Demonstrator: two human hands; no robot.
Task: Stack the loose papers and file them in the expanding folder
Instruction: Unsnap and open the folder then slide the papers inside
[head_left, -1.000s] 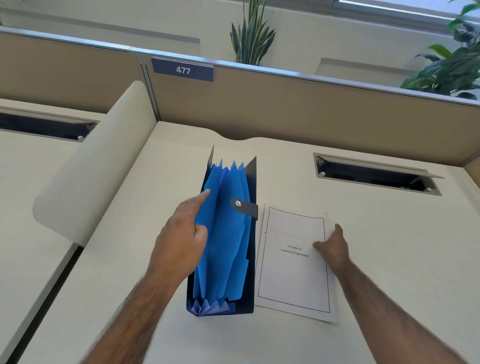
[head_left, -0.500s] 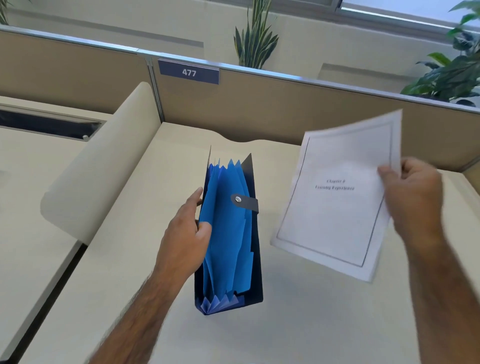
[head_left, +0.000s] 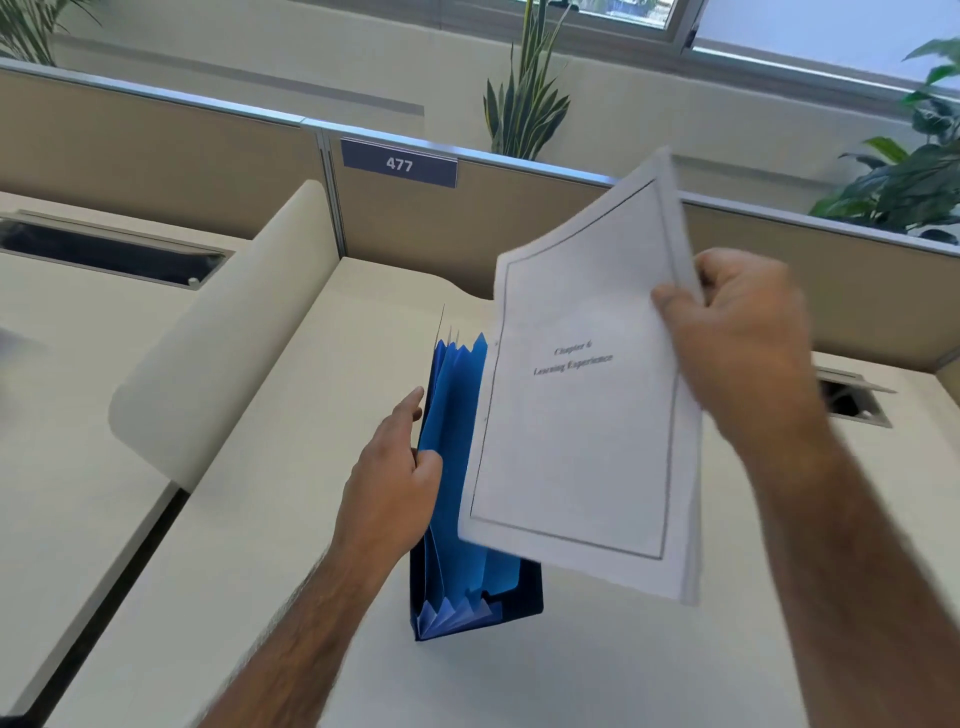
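Both hands were busy above the pale counter (head_left: 260, 519). Closed around the right edge of the stack of papers (head_left: 576, 415), the right hand (head_left: 748, 343) had its thumb pressed on the printed front sheet and its fingers curled behind. Raised clear of the counter, the stack faced the camera, its long axis running from the lower edge near the wrist up and slightly rightward toward the partition (head_left: 467, 228), so the top corner leaned away from the left hand. A framed title page showed on its face.

Just left of the papers, the left hand (head_left: 395, 483) gripped the near left wall of the expanding folder (head_left: 457, 519), thumb tucked among the blue pockets and fingers stretched along the outside. Standing on the counter with its mouth upward, the folder had its pockets fanned apart; its long axis ran away from the person, and its right part sat hidden behind the lifted stack.
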